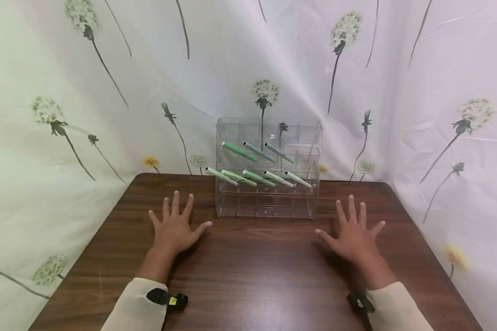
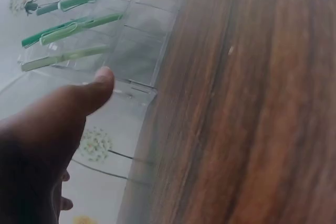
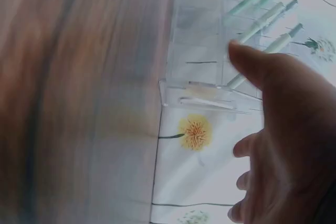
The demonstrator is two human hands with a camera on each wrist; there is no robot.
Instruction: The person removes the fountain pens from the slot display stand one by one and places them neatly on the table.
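A clear plastic pen rack (image 1: 267, 211) with tiers of compartments stands at the back of the table. Its middle tier bears several pens in white and green tones, among them a green pen (image 1: 258, 178). On the tier above lie a bright green pen (image 1: 239, 151) and two grey-green pens (image 1: 279, 152). To the rack's left, my left hand (image 1: 175, 232) is spread over the tabletop, fingers straight, holding nothing. My right hand (image 1: 353, 236) is spread likewise to the rack's right, also holding nothing. Neither hand touches the rack in the head view.
The brown wooden table (image 1: 248, 276) has its far edge against a white curtain (image 1: 207, 82) printed with dandelions, which also hangs at both sides. Black straps with small devices (image 1: 167, 298) circle both wrists over pale sleeves (image 1: 138, 303).
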